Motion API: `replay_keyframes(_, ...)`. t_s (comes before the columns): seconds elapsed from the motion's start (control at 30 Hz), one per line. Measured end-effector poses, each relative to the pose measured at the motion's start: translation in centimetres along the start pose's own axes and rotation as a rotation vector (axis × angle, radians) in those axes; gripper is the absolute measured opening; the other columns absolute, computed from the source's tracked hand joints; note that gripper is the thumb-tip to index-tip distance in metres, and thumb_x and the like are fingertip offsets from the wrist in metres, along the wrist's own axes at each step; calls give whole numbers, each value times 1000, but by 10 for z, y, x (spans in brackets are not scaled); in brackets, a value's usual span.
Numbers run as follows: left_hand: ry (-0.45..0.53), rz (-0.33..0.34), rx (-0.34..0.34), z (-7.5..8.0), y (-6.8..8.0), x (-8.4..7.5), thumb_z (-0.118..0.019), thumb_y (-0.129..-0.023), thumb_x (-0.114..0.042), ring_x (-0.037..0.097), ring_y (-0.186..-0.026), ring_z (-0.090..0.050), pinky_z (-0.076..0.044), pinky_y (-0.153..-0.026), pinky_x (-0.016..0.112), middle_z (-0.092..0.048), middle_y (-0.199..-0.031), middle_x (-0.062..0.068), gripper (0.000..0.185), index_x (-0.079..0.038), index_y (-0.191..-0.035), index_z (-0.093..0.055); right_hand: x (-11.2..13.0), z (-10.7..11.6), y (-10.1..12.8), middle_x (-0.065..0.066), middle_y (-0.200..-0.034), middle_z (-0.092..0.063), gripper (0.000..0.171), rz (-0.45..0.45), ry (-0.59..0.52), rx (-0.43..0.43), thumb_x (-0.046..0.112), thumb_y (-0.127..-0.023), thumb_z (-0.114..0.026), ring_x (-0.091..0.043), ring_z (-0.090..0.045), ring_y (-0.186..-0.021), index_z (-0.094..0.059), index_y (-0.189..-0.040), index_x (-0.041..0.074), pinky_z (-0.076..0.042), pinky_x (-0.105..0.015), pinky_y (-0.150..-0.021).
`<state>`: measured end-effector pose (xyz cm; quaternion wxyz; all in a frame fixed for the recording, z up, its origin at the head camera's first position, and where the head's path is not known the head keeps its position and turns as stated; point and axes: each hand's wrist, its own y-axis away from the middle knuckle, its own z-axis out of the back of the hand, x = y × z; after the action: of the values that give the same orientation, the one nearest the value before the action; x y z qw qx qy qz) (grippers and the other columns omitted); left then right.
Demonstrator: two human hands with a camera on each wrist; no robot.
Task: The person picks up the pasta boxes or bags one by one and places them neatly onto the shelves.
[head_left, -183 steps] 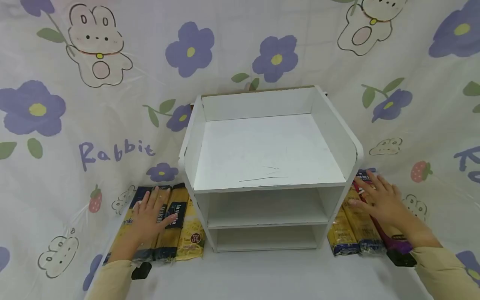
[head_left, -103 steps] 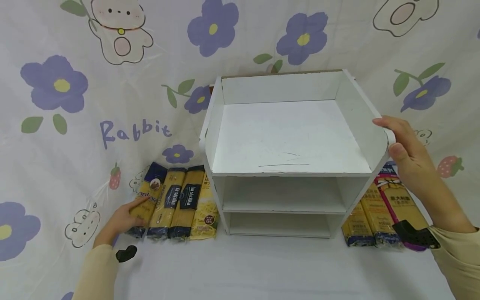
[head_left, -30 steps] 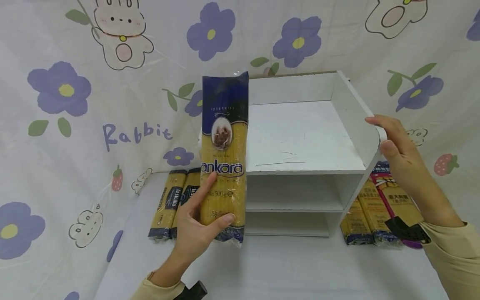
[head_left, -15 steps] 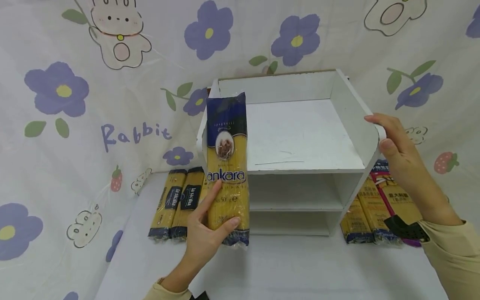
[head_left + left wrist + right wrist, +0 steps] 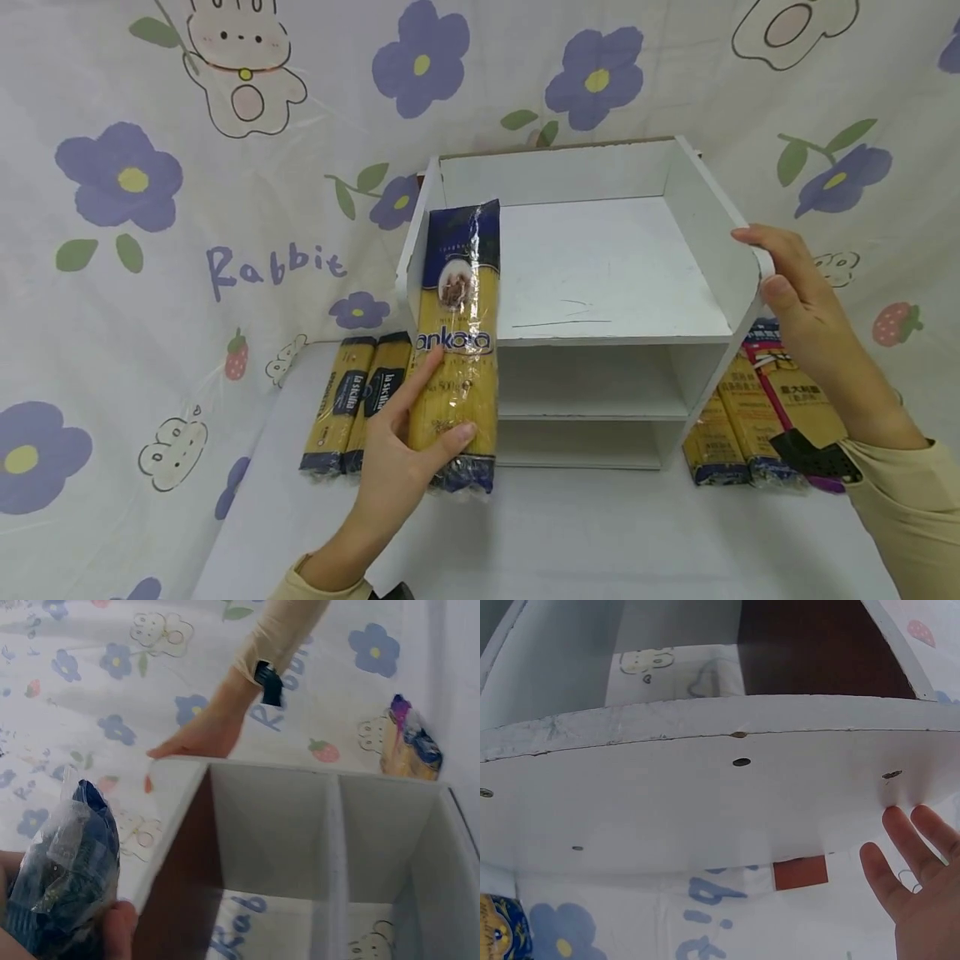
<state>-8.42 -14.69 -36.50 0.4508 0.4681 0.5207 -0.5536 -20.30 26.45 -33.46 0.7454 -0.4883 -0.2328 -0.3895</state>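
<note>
One packet of spaghetti (image 5: 457, 342), yellow with a dark blue top and bottom, lifted clear of the tabletop (image 5: 600, 533) and held nearly upright in front of the left front edge of a white shelf unit (image 5: 705, 242). Left hand (image 5: 397, 475) gripping the packet's lower half, thumb across the front, fingers wrapped behind. In the left wrist view, only the crinkled blue end of the packet (image 5: 67, 877) beside the unit's near edge (image 5: 277, 825).

Right hand (image 5: 795, 308) flat and unclenched against the upper front corner of the unit's right side panel, fingers straight along the top edge, thumb on the outer face, holding nothing. Seen from the right wrist, straight fingers (image 5: 915, 862) resting against the underside of that white panel (image 5: 705, 802).

Three levels to the shelf unit: an open top tray and two slots below, all bare. No packet inside yet, as far as visible.

Judged from this: very early in the work. A single packet in hand and close to the unit, not yet resting on any level. At least two more packets (image 5: 356, 404) lying side by side on the tabletop to the left of the unit, partly hidden behind the raised one. Several others (image 5: 742, 417) lying to its right, near the right wrist. Everything but the lifted packet untouched.

Behind it all, a pale cloth backdrop (image 5: 225, 167) printed with purple flowers, rabbits and strawberries.
</note>
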Motion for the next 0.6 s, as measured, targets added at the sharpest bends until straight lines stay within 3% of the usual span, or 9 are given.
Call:
replay_keyframes(0.13,-53,89,7,2,1,-17,-74,-88,-15,21,-124,-53,-54,-93,25,-37,-155,-12,72,-43,-147,-42,1,1,1,10,-155,-32,46,-9,14,14,27,-107,-39,-10,-31,-141,-38,-150,13,-22,-35,-121)
replay_keyframes(0.2,-75,116,22,4,1,-25,-71,-91,-18,20,-127,-48,-51,-96,24,-36,-155,-13,69,-43,-147,-40,1,1,1,9,-156,-32,44,-2,29,22,23,-107,-37,-9,-31,-141,-37,-151,13,-23,-32,-120)
replay_keyframes(0.37,-49,149,134,13,5,-37,-67,-91,-22,23,-130,-40,-47,-97,27,-28,-160,-11,72,-44,-150,-34,2,1,0,9,-156,-32,45,-6,44,28,19,-107,-35,-7,-31,-139,-37,-151,14,-23,-26,-117)
replay_keyframes(0.47,-36,122,209,18,6,-35,-72,-86,-24,26,-130,-38,-47,-96,32,-21,-162,-11,81,-43,-153,-29,2,1,1,10,-156,-32,45,-9,45,28,19,-107,-35,-6,-31,-139,-37,-152,15,-22,-28,-118)
replay_keyframes(0.6,-73,20,252,23,6,-27,-79,-82,-28,28,-135,-35,-47,-96,31,-17,-165,-11,91,-38,-155,-26,2,1,1,10,-155,-33,45,6,50,23,18,-107,-35,-5,-32,-139,-37,-151,14,-24,-26,-118)
